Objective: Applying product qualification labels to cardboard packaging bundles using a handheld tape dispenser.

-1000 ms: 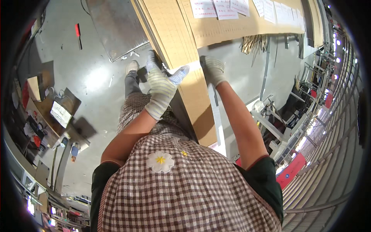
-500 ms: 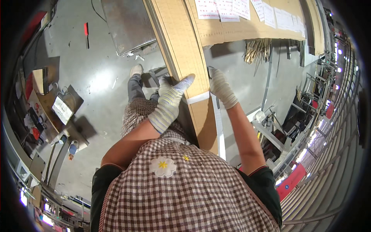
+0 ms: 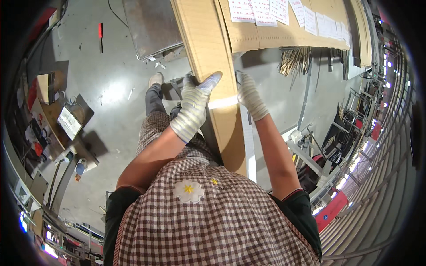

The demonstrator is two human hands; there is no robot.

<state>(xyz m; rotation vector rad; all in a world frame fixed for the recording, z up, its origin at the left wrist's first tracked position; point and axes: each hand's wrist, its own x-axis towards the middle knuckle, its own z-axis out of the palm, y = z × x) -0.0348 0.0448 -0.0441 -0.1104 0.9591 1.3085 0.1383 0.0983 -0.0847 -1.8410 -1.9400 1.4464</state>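
Observation:
A long, narrow brown carton (image 3: pixel 206 40) runs away from my apron, with a white band (image 3: pixel 223 102) across its top. My left hand (image 3: pixel 193 104), in a striped knit glove, grips the carton's left side, its thumb lying over the top face. Against the opposite side presses my gloved right hand (image 3: pixel 251 96), close to the band; its fingertips are mostly hidden behind the carton's edge. A white strip (image 3: pixel 250 150) shows along the carton's right side, below my right hand.
A wider brown carton (image 3: pixel 248 41) with printed white sheets (image 3: pixel 278 11) lies beyond at the right. Thin sticks (image 3: pixel 294 60) are bundled below it. A dark metal plate (image 3: pixel 153 26) stands far left; a red-and-black tool (image 3: pixel 100 37) lies on the floor. Metal frames (image 3: pixel 306 153) stand right.
Both hands and the carton have shifted slightly away from my body, the white band moving with them. My grip looks the same.

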